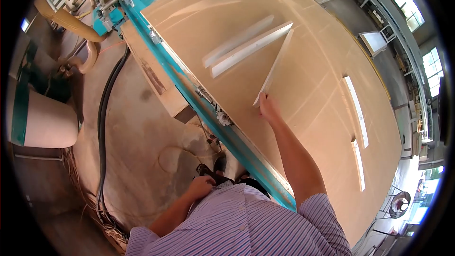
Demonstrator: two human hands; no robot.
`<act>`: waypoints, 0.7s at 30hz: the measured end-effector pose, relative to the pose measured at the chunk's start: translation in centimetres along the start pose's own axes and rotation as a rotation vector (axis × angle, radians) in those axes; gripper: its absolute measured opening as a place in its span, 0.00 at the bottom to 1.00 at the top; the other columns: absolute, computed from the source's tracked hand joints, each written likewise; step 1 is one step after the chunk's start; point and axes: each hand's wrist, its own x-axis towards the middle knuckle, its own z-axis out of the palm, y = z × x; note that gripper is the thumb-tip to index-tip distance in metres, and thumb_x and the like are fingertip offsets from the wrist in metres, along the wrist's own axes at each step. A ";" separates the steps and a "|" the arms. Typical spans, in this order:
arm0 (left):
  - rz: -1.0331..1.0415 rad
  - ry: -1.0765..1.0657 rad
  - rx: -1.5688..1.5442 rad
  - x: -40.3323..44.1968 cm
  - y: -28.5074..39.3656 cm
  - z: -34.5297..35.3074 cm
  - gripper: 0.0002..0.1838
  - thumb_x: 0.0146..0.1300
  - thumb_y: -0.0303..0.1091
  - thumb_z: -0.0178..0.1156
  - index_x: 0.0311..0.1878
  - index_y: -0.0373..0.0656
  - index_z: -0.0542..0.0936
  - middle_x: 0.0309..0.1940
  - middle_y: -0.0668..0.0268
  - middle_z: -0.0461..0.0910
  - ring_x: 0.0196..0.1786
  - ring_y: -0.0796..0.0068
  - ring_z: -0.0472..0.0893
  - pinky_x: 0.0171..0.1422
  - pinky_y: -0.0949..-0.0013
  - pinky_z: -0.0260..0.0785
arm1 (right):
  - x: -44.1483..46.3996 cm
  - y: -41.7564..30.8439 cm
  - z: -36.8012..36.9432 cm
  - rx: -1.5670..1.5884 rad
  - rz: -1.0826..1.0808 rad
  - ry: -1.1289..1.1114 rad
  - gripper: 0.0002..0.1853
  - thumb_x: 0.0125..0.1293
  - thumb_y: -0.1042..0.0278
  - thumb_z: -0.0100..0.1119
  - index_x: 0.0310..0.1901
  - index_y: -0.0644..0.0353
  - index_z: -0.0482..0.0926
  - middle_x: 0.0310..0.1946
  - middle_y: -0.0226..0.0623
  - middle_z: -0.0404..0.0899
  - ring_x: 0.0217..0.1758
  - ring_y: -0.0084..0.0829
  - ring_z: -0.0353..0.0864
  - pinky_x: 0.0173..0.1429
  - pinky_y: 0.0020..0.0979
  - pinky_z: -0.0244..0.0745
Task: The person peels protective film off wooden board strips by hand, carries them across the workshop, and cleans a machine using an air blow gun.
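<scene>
While near the slim strip (pixel 275 66), a white bar (pixel 252 49).

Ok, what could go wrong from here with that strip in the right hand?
The right hand grips the strip only at its near end, while the left hand is down by the waist, so the far end could swing unsupported.

That far end lies very close to the neighbouring pale strip, so a sideways move might knock it askew.
</scene>
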 end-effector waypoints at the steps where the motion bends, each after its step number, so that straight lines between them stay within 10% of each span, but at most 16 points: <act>1: -0.032 0.043 -0.034 0.1 -0.2 0.0 0.16 0.53 0.27 0.56 0.45 0.39 0.86 0.40 0.52 0.86 0.45 0.54 0.85 0.55 0.61 0.76 | 0.2 0.2 -0.1 -0.053 -0.024 0.005 0.31 0.74 0.42 0.43 0.45 0.69 0.79 0.30 0.50 0.82 0.22 0.38 0.83 0.28 0.38 0.79; 5: -0.009 0.346 -0.261 3.5 -6.6 1.6 0.14 0.53 0.27 0.54 0.40 0.40 0.86 0.29 0.54 0.84 0.31 0.60 0.84 0.38 0.62 0.78 | -0.2 -1.0 -0.8 -0.179 -0.009 -0.020 0.30 0.73 0.43 0.43 0.46 0.70 0.79 0.32 0.55 0.83 0.22 0.42 0.83 0.33 0.42 0.80; 11: -0.310 0.449 -1.044 3.8 -1.5 -5.4 0.07 0.51 0.25 0.47 0.26 0.40 0.76 0.15 0.67 0.69 0.13 0.75 0.65 0.13 0.71 0.52 | -3.1 -0.4 -2.2 -0.152 0.024 0.138 0.29 0.72 0.43 0.45 0.49 0.65 0.79 0.41 0.54 0.83 0.45 0.47 0.85 0.47 0.46 0.77; 19: 0.069 0.039 -1.123 7.4 8.2 -3.2 0.15 0.55 0.37 0.43 0.18 0.41 0.70 0.13 0.65 0.65 0.12 0.75 0.59 0.15 0.71 0.50 | -10.5 7.1 -10.9 0.313 0.180 0.154 0.21 0.70 0.50 0.53 0.49 0.62 0.80 0.41 0.50 0.84 0.48 0.46 0.84 0.52 0.44 0.76; 21: 0.058 -0.037 -1.054 7.0 11.8 -2.0 0.17 0.56 0.40 0.42 0.17 0.41 0.69 0.13 0.65 0.65 0.13 0.74 0.59 0.15 0.71 0.50 | -8.9 13.7 -13.6 0.280 0.133 0.348 0.16 0.73 0.55 0.53 0.46 0.61 0.78 0.31 0.38 0.78 0.36 0.30 0.78 0.38 0.34 0.75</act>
